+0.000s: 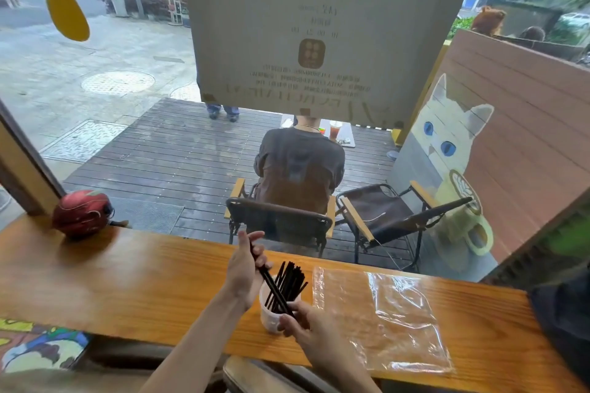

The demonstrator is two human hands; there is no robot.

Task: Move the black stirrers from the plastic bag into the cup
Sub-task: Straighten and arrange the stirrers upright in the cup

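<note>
A wooden desk (127, 281) runs along a window; beyond the glass, a seated person (298, 166) occupies a folding chair on decking. A red helmet (82, 212) rests at the desk's left end. A clear plastic bag (380, 316) lies flat right of a white cup (268, 313) holding black stirrers (287, 281). Left hand (244, 271), grip clenched, grasps several stirrers; right hand (306, 325) pinches their lower ends at the cup's rim.

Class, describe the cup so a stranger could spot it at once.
Find the long wooden counter under the window. Near its front edge, between the two hands, stands a translucent white plastic cup. It alone holds upright black stirrers; the clear plastic bag beside it lies flat.
</note>
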